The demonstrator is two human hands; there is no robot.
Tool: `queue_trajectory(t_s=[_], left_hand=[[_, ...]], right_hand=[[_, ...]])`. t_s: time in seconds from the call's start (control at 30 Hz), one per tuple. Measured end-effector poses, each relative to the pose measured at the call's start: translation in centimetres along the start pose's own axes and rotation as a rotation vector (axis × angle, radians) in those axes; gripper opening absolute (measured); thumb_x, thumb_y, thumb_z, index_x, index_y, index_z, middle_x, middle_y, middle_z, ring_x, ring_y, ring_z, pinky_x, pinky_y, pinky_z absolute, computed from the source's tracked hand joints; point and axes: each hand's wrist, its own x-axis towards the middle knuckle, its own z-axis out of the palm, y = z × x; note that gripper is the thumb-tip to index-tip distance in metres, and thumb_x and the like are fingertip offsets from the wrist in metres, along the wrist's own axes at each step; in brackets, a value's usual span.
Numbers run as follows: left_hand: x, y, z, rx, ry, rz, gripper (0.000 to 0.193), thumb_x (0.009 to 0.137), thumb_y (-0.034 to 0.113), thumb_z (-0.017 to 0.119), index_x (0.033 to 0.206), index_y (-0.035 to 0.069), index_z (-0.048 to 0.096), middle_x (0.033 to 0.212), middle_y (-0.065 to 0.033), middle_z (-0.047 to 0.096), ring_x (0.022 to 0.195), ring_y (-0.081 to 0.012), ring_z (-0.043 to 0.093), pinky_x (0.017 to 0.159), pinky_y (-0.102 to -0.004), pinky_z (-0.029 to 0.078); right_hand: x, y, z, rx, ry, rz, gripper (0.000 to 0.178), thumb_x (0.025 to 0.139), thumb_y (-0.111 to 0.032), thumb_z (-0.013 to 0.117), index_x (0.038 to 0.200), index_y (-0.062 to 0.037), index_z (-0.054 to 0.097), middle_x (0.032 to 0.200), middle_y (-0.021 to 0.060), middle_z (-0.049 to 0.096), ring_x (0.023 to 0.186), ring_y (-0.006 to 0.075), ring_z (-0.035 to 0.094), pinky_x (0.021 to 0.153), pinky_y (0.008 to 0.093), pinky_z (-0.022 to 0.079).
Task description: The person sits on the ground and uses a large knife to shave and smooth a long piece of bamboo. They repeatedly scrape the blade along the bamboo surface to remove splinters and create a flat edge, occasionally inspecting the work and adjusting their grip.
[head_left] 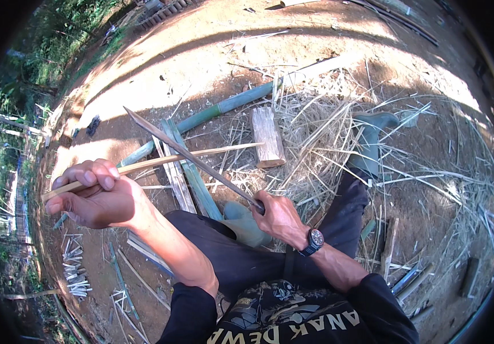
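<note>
On the left, my left hand [89,195] is closed round one end of a thin bamboo strip [201,153], which points to the right and tapers toward its tip. My right hand [278,217], with a dark watch on its wrist, grips a long-bladed knife [207,167]; its handle is hidden in my fist. The blade slants up to the far left and crosses the bamboo strip in this view; I cannot tell whether they touch. Just beyond the strip's tip stands a short wooden block [267,137].
A green bamboo pole [218,109] lies beyond my hands, with split bamboo pieces [187,166] nearer. Pale shavings [316,120] cover the ground round my boot [367,143]. Short cut pieces [76,269] lie at the left. More offcuts [410,278] are at the right.
</note>
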Motion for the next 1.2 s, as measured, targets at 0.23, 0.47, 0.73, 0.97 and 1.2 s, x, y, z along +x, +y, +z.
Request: queue_trajectory(t_s=[0.23,0.47,0.73,0.97,1.2], left_hand=[[-0.6,0.4,-2.0,-0.091,-0.028,-0.016,0.046,0.092,0.057,0.045,0.093,0.012,0.056,0.063,-0.0009,0.046,0.040,-0.0098,0.037,0.037,-0.0247,0.033],[-0.5,0.7,-1.4,-0.075,0.069,-0.043,0.047,0.094,0.055,0.041,0.092,0.009,0.052,0.061,0.0004,0.043,0.041,-0.0081,0.031,0.037,-0.0243,0.030],[-0.1,0.9,-2.1,0.008,-0.055,0.048,0.046,0.097,0.053,0.037,0.091,0.009,0.052,0.062,0.0005,0.042,0.041,-0.0070,0.027,0.037,-0.0222,0.027],[-0.3,0.8,-2.3,-0.238,-0.134,-0.081,0.047,0.096,0.053,0.041,0.090,0.007,0.051,0.063,0.0012,0.037,0.044,-0.0071,0.025,0.040,-0.0216,0.027],[0.3,0.5,-2.2,0.052,0.013,-0.005,0.045,0.094,0.051,0.047,0.090,0.006,0.049,0.062,0.0010,0.036,0.044,-0.0078,0.025,0.041,-0.0215,0.024]], right_hand=[[0.5,5.7,1.9,-0.100,-0.011,0.160,0.016,0.077,-0.009,0.058,0.086,0.0039,0.057,0.062,0.0250,0.059,0.061,0.0408,0.062,0.061,0.0479,0.050],[1.0,4.7,1.6,-0.104,-0.031,0.185,0.015,0.078,-0.009,0.058,0.087,0.0035,0.059,0.064,0.0242,0.060,0.061,0.0395,0.062,0.061,0.0469,0.049],[1.7,4.2,1.8,-0.140,-0.042,0.086,0.016,0.077,-0.010,0.057,0.087,0.0026,0.059,0.067,0.0235,0.062,0.064,0.0401,0.062,0.063,0.0469,0.049],[2.2,13.1,2.1,-0.186,-0.075,0.346,0.022,0.076,-0.009,0.056,0.092,0.0055,0.060,0.068,0.0259,0.061,0.064,0.0403,0.061,0.063,0.0479,0.048],[3.1,16.6,3.7,-0.206,-0.068,0.376,0.020,0.075,-0.010,0.055,0.088,0.0052,0.058,0.068,0.0266,0.061,0.067,0.0422,0.062,0.066,0.0497,0.049]])
